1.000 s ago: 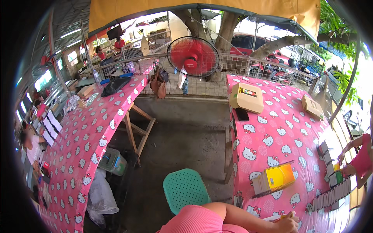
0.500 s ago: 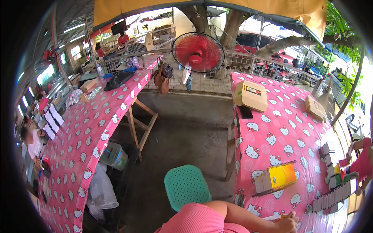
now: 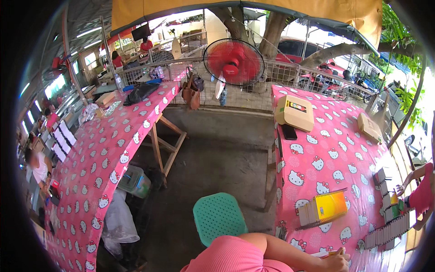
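Observation:
My left arm reaches from the lower middle to the right. My left hand (image 3: pixel 336 261) is curled closed at the bottom edge, over the pink patterned tablecloth (image 3: pixel 335 151). Beside its fingers shows a thin white edge with a touch of yellow, too small to name. Whatever the fingers hold is mostly hidden. A stack of spiral notebooks (image 3: pixel 330 206) with a yellow cover lies just beyond the hand. Farther right are rows of stacked spiral-bound books (image 3: pixel 390 230). My right hand is out of view.
A green plastic stool (image 3: pixel 219 217) stands by my shoulder. Cardboard boxes (image 3: pixel 295 111) and a phone (image 3: pixel 288 132) lie up the right table. A co-worker's hand (image 3: pixel 400 189) is across it. Ahead are a red fan (image 3: pixel 233 61) and another covered table (image 3: pixel 106 149).
The view has shifted slightly. The co-worker's hand at the right has opened out above the book stacks. My left hand stays in nearly the same place.

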Available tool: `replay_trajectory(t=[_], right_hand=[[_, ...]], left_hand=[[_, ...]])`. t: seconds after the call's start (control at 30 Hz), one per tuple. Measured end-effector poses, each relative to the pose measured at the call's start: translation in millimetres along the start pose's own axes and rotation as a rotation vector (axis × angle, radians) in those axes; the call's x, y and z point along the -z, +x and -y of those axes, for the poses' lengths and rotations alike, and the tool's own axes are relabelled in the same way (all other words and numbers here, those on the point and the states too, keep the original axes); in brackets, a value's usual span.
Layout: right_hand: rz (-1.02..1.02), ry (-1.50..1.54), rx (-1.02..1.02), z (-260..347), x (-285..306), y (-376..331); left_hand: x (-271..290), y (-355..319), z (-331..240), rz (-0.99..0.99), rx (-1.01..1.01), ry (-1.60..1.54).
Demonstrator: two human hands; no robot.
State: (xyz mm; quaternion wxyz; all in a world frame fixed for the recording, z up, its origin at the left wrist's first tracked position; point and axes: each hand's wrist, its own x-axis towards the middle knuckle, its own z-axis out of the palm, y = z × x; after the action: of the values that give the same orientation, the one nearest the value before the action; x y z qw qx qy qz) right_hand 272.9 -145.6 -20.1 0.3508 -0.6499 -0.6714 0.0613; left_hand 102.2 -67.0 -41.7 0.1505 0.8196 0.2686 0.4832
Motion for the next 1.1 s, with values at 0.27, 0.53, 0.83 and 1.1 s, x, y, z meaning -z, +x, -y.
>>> replay_trajectory(t=[0.27, 0.53, 0.83, 1.1], right_hand=[[-0.041, -0.05, 0.102, 7, 3, -6], [0.086, 0.02, -0.04, -9, 4, 9], [0.099, 0.02, -0.007, -15, 2, 17], [0.111, 0.033, -0.002, -20, -1, 25]], left_hand=[[-13, 1, 10, 0.06, 0.013, -0.011], [-11, 3, 8, 0.106, 0.079, -0.06], [-22, 0, 25, 0.014, -0.119, -0.185], [9, 7, 7, 0.116, -0.033, -0.099]])
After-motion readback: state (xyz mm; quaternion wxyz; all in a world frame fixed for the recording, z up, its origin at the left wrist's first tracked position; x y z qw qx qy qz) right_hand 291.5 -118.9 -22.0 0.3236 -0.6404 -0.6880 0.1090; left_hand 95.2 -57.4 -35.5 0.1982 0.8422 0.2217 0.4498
